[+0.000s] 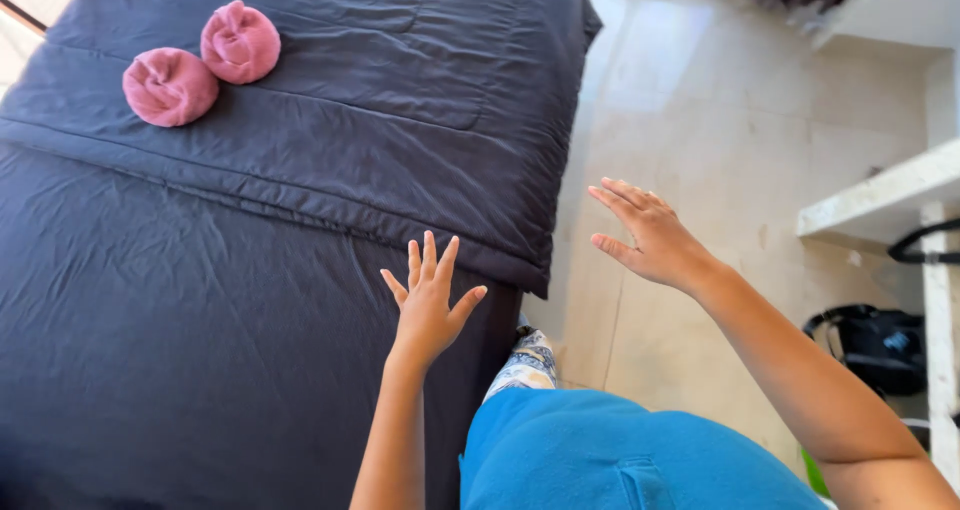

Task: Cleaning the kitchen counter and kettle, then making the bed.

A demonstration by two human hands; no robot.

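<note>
The fingers of the left hand (430, 305) are spread and straight, grasping nothing; the hand is over the near edge of the dark bed cover (200, 320), close to the corner of the folded dark quilt (400, 120), but I cannot tell if the palm touches the cloth. The fingers of the right hand (650, 238) are also stretched out and released, holding nothing, and this hand hangs in the air above the pale tiled floor (700, 100), beside the bed. Further away, on the quilt near the far left of the bed, two pink rolled towels (205, 65) lie touching each other. At the right stands a white shelf (880, 200), with a black bag (880, 345) under it.
</note>
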